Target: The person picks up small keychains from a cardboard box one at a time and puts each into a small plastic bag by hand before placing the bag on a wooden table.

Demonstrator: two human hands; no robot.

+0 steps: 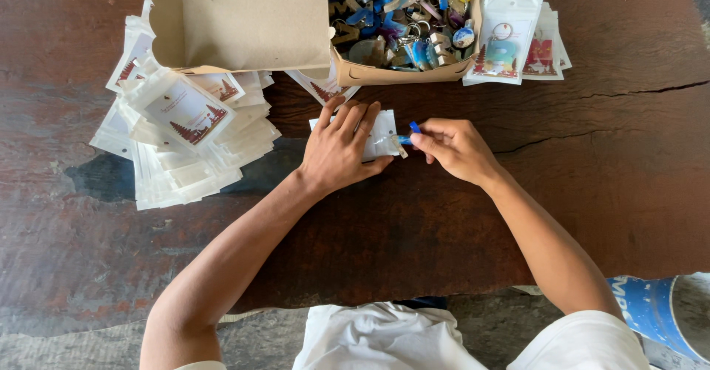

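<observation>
Pressing the left hand [342, 146] flat on a small white pouch [381, 135] at mid-counter [606, 163], fingers spread. Pinching a blue keychain piece [411, 132] in the right hand [452, 148] grip, just at the pouch mouth. Risking a snag or torn edge there, likely from a tilted entry or the pouch sliding under the palm.

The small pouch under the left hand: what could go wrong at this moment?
1. The blue piece pinched by the right hand is only at the mouth of the pouch; it may catch or slip out.
2. The left hand presses the pouch flat, so its mouth may stay closed.
3. The pile of pouches leans unevenly and may slide.
</observation>
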